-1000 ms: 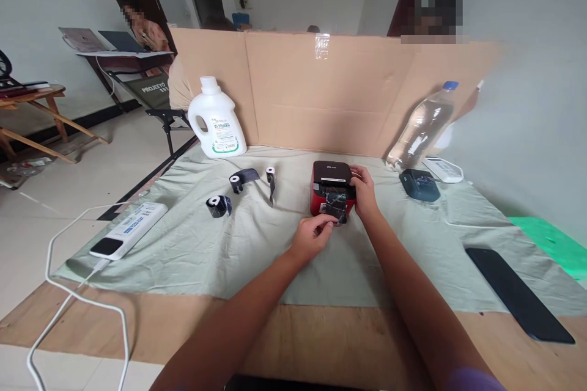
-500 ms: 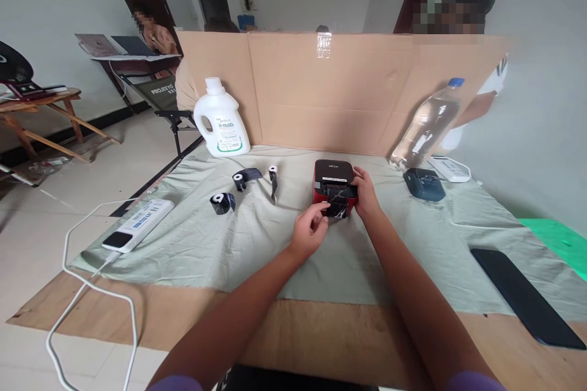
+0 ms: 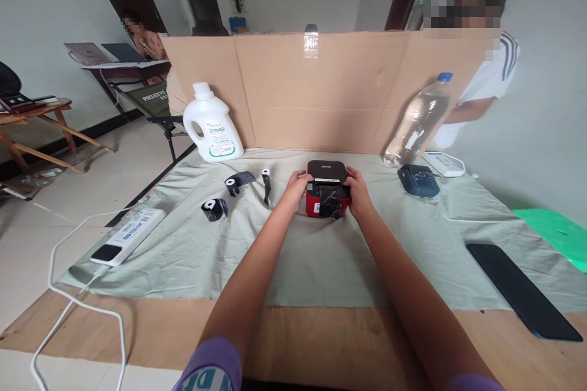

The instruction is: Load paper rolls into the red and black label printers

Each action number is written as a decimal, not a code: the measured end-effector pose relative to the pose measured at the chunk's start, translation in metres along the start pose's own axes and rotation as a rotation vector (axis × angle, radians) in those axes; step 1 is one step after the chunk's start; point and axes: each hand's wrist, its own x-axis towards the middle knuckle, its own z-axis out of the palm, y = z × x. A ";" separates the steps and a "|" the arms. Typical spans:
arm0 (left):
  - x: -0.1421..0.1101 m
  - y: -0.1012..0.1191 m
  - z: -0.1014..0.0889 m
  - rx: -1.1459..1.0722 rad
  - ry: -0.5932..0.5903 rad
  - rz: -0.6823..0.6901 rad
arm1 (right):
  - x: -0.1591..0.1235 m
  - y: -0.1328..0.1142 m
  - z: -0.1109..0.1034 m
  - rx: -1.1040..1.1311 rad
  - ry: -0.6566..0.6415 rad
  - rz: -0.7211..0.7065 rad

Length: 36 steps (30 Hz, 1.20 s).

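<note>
A small red label printer [image 3: 326,169] with a black lid sits on the cloth in front of me. Out of its front hangs a strip of black marbled labels [image 3: 330,203]. My left hand [image 3: 296,190] grips the printer's left side, its thumb near the top edge. On the opposite side my right hand [image 3: 359,193] holds the body, thumb towards the front and fingers partly hidden behind. To the left lie three black label rolls with white cores: a front one [image 3: 213,211], a middle one [image 3: 233,186] and a narrow one [image 3: 266,178].
A white jug [image 3: 215,128] and a slanted clear bottle [image 3: 419,122] stand before a cardboard screen [image 3: 316,91]. A dark device [image 3: 419,182] and a black phone [image 3: 523,290] lie right. A white power bank [image 3: 128,237] with cable is left. Two people are beyond.
My left hand has left the label strip at the front and moved up to the printer's left side. My right hand stays on the right side. The person at the back right is more visible.
</note>
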 end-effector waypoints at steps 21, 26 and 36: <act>0.007 -0.023 -0.008 -0.124 -0.108 0.022 | 0.003 0.001 -0.003 -0.150 -0.047 -0.045; -0.002 -0.013 -0.010 -0.032 -0.082 0.011 | -0.007 0.015 -0.001 -0.153 0.104 -0.088; -0.008 -0.018 -0.022 -0.079 -0.276 0.044 | -0.074 0.025 -0.041 -0.524 -0.326 -0.335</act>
